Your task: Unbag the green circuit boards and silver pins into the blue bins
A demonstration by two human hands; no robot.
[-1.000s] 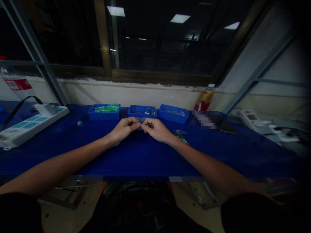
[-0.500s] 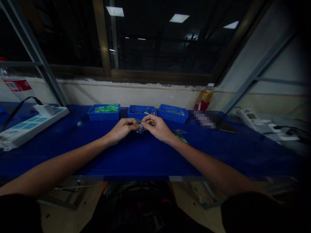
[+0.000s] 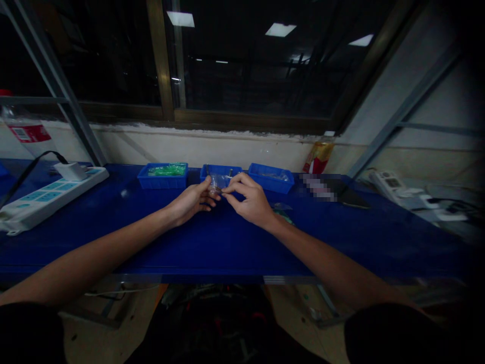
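A small clear plastic bag [image 3: 219,182] is held up between my two hands over the blue table. My left hand [image 3: 190,202] grips its left edge with the thumb on the near side, while the other fingers curl loosely below. With thumb and forefinger pinched, my right hand [image 3: 250,199] holds the bag's lower right side. Whatever is inside the bag is too small and blurred to name. Just behind the bag stands a blue bin [image 3: 235,171] with small metal parts, partly hidden by my hands.
To the left is a blue bin [image 3: 143,180] with green plastic packets; to the right, another blue bin [image 3: 265,182] holds clear bags. A green packet [image 3: 282,212] lies beside my right wrist. A power strip [image 3: 49,199], a drink bottle [image 3: 318,157] and a dark flat object [image 3: 354,197] also occupy the table.
The bag has come up from beneath my fingertips and now stands spread between my hands. My left fingers have opened out below it, and my right hand has turned slightly.
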